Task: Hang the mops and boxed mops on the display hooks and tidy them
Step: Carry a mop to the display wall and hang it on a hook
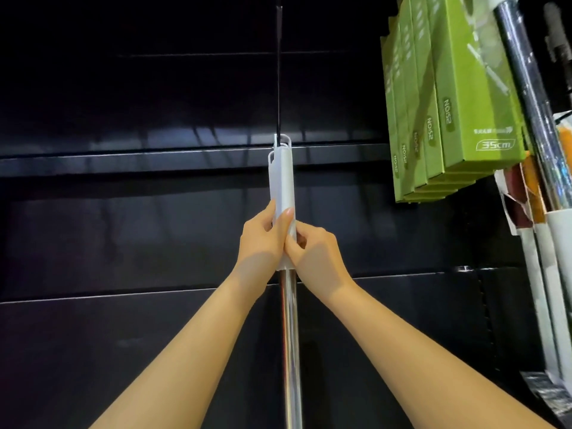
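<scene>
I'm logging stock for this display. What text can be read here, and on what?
"35cm": lower end of the front green box.
"NOIS2", as best it reads, sideways: each of the green boxes.
Beside "35cm", small white print: too blurred.
On the white mop handle: no text shows.

A mop (283, 187) with a white grip and chrome pole is hanging upright under the black hook (279, 72); green boxed mops (458, 103) are hanging to that hook's right.
</scene>
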{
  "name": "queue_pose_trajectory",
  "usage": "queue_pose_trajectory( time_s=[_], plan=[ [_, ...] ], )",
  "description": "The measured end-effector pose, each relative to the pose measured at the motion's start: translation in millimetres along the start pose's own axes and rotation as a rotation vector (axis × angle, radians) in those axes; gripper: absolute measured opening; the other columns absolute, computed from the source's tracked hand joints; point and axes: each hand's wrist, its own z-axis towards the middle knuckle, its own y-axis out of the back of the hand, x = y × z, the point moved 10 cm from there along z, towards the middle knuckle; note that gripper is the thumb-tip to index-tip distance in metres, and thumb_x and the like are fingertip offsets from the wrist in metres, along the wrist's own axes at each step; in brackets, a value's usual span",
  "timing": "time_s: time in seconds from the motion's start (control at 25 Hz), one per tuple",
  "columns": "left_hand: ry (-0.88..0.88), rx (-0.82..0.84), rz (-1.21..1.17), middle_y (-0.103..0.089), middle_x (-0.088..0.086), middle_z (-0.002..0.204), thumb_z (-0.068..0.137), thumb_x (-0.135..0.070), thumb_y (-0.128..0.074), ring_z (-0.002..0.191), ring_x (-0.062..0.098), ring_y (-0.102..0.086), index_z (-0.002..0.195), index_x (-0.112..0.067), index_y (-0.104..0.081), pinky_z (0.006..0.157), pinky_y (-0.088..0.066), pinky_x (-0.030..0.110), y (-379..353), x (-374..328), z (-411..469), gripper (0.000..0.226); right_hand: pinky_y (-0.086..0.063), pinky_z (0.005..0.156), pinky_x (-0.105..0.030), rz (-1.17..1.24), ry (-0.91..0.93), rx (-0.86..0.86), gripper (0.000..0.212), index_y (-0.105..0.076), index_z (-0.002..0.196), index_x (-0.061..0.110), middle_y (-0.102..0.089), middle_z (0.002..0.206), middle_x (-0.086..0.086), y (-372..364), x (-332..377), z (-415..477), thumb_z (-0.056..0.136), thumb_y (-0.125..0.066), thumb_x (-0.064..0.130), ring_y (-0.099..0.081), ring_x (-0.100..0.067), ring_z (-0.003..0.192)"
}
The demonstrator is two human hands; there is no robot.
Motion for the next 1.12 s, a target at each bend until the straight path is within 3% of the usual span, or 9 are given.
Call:
queue_pose_trajectory(
  time_s=[0.12,0.28,0.44,0.6,0.68,0.84,1.0,1.08,1.12],
  plan=[
    [0.06,0.042,-0.062,-0.06,0.001,0.123,0.101,-0.038,-0.042,0.105,0.014,-0.063,0.143,-0.025,-0.041,0.078,-0.055,0.02,-8,14,-5,0.044,-0.05,0.064,-0.01,0.049,-0.049,0.005,0.026,-0.063,0.101,0.011,-0.059,0.094,-0.009,-6,-6,-10,0.101,-0.046,0.031,-0.059,-0.011,0.074],
    [0.246,0.045,-0.221,-0.063,0.0,0.119,0.1,-0.048,-0.038,0.107,0.015,-0.063,0.124,-0.026,-0.054,0.094,-0.053,0.034,-7,46,-15,0.036,-0.053,0.086,-0.023,0.143,-0.216,0.064,0.049,-0.056,0.125,0.015,-0.055,0.119,-0.005,-19,-35,-22,0.093,-0.049,0.052,-0.059,-0.013,0.102],
    [0.281,0.045,-0.256,-0.067,-0.001,0.112,0.099,-0.053,-0.033,0.105,0.014,-0.064,0.109,-0.033,-0.059,0.096,-0.05,0.034,-8,50,-14,0.035,-0.047,0.065,-0.005,0.418,-0.361,0.034,0.043,-0.06,0.116,0.02,-0.064,0.099,0.008,-19,-50,-17,0.102,-0.031,0.048,-0.064,0.008,0.083],
    [0.377,0.001,-0.385,-0.067,0.006,0.111,0.096,-0.059,-0.033,0.104,0.019,-0.065,0.099,-0.032,-0.06,0.095,-0.051,0.036,-19,54,-24,0.038,-0.047,0.073,-0.013,0.587,-0.453,0.015,0.059,-0.052,0.133,0.014,-0.065,0.106,0.009,-29,-62,-11,0.101,-0.023,0.054,-0.064,-0.004,0.089],
    [0.4,-0.031,-0.469,-0.066,0.008,0.11,0.096,-0.056,-0.039,0.108,0.022,-0.064,0.104,-0.028,-0.062,0.096,-0.052,0.037,-26,53,-31,0.037,-0.055,0.075,-0.018,0.615,-0.45,0.015,0.057,-0.061,0.125,0.019,-0.07,0.101,0.004,-40,-64,-11,0.099,-0.026,0.057,-0.07,-0.009,0.09],
    [0.421,-0.055,-0.58,-0.062,0.015,0.121,0.09,-0.06,-0.047,0.114,0.027,-0.062,0.131,-0.019,-0.057,0.101,-0.05,0.044,-33,65,-26,0.059,-0.053,0.097,-0.044,0.64,-0.528,-0.062,0.066,-0.055,0.128,0.032,-0.062,0.122,-0.003,-52,-77,-13,0.08,-0.044,0.077,-0.064,-0.022,0.109],
    [0.357,-0.042,-0.648,-0.059,0.013,0.121,0.082,-0.069,-0.047,0.11,0.023,-0.06,0.137,-0.022,-0.052,0.106,-0.045,0.042,-34,63,-22,0.073,-0.053,0.097,-0.045,0.599,-0.542,-0.025,0.063,-0.05,0.135,0.031,-0.063,0.123,-0.003,-47,-68,-17,0.085,-0.041,0.07,-0.065,-0.022,0.109],
    [0.343,-0.089,-0.622,-0.062,-0.002,0.115,0.093,-0.066,-0.036,0.11,0.012,-0.058,0.137,-0.025,-0.051,0.111,-0.037,0.034,-40,78,-14,0.062,-0.047,0.104,-0.042,0.543,-0.505,0.055,0.078,-0.04,0.146,0.022,-0.055,0.137,-0.002,-41,-51,-19,0.084,-0.034,0.069,-0.059,-0.022,0.12],
    [0.308,-0.052,-0.57,-0.059,-0.025,0.116,0.091,-0.073,-0.03,0.113,-0.004,-0.054,0.14,-0.035,-0.046,0.116,-0.026,0.026,-46,94,-11,0.064,-0.039,0.111,-0.039,0.516,-0.475,0.087,0.079,-0.029,0.152,0.013,-0.044,0.148,0.0,-39,-49,-19,0.091,-0.026,0.063,-0.049,-0.023,0.131]
  ],
)
